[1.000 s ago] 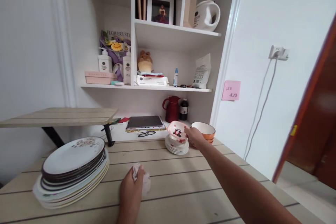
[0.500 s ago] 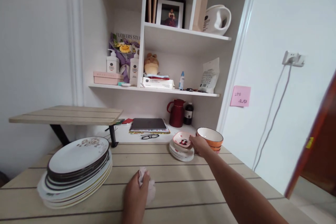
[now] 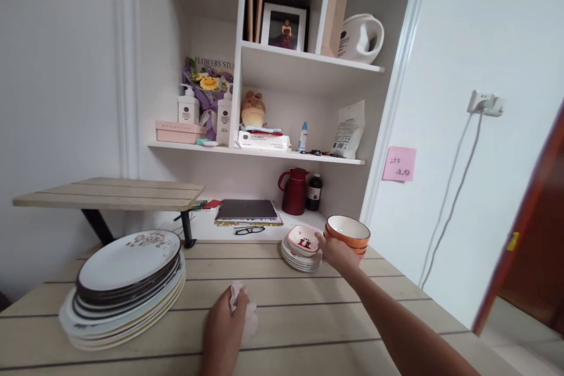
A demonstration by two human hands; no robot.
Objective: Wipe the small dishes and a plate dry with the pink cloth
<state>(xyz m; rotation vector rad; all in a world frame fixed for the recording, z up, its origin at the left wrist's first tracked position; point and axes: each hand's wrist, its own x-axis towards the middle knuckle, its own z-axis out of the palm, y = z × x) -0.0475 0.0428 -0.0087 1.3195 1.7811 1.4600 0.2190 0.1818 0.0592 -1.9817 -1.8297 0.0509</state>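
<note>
My left hand is closed around a crumpled pale pink cloth near the front middle of the table. My right hand reaches forward, its fingers pinching the right rim of a small square dish. White inside with a pink rim, the dish bears a red pattern. It sits on a stack of small white plates. Just right of that hand stand nested orange bowls, white inside. A tall stack of large plates, the top one with a brown floral print, stands on the left.
A raised wooden stand is behind the large plates. Towards the back lie black glasses and a dark laptop. A red jug and dark bottle stand under the lower shelf.
The small square dish has come down slightly onto the plate stack, with my right hand still at its rim. My left hand keeps its hold on the cloth. The view has shifted slightly.
</note>
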